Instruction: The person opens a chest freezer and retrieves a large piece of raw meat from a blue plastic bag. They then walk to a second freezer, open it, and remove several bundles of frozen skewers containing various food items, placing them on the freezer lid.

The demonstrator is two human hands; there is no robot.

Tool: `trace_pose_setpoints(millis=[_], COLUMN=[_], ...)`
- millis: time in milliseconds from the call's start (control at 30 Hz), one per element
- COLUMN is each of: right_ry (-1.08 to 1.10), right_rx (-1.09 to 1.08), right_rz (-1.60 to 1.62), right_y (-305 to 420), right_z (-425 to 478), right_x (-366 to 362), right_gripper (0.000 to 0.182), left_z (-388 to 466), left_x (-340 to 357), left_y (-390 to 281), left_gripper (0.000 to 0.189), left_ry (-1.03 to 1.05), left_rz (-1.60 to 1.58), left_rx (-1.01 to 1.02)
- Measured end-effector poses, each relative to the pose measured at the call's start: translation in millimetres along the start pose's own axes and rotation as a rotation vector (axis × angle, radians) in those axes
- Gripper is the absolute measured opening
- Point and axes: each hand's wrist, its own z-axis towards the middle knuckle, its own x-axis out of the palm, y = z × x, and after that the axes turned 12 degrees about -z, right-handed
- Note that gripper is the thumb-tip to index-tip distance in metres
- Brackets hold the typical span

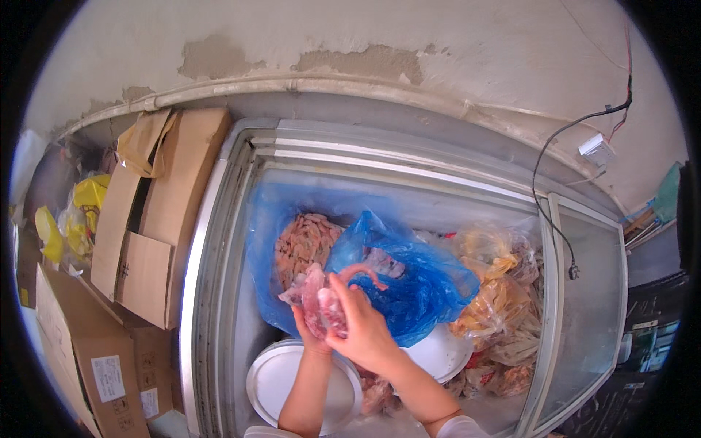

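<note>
Raw meat (310, 306), pinkish with pale fat and a long thin strip at its right, is held up between my two hands inside a chest freezer. My left hand (313, 340) supports it from below and the left. Across its right side lies my right hand (358, 317), thumb and fingers around the meat. Just beyond, a blue plastic bag (421, 290) gapes, with a frosted pale piece (384, 263) inside. Small pink pieces of raw meat (308, 243) fill another blue bag (268, 219) at the left.
White round lids (268, 383) lie below my forearms. Bagged frozen food (493, 295) is piled at the right, near the freezer's glass sliding lid (586, 306). A black power cord (539, 159) with a plug hangs over that lid. Cardboard boxes (175, 202) stand left of the freezer rim (200, 263).
</note>
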Motion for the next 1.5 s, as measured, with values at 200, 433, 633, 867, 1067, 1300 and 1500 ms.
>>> trace_pose_setpoints(millis=[200,433,633,867,1067,1300,1500], right_ry=[-0.193,-0.513,-0.836,-0.906,-0.874,-0.597,-0.243], right_rx=[-0.044,-0.035,0.857,1.017,1.085,0.681,0.369], right_rz=[-0.249,-0.225,-0.968,-0.914,-0.947,-0.742,-0.546], right_y=[21,4,-141,-214,-194,-74,22], right_z=[-8,-103,-302,-384,-360,-311,-224], right_x=[11,-62,-149,-138,-126,-32,65], right_gripper=[0.085,0.045,0.056,0.034,0.030,0.026,0.023], left_z=[-20,-26,-49,-106,-139,-171,-204], left_x=[70,72,116,143,130,138,161], left_y=[40,32,11,-26,-67,-111,-135], left_gripper=[0.087,0.078,0.066,0.068,0.076,0.069,0.069], left_ry=[0.134,0.111,0.114,-0.134,0.077,0.140,0.137], left_rz=[-0.423,-0.040,0.019,0.107,0.050,0.085,-0.222], left_rx=[-0.059,-0.132,-0.072,0.125,0.082,0.108,-0.018])
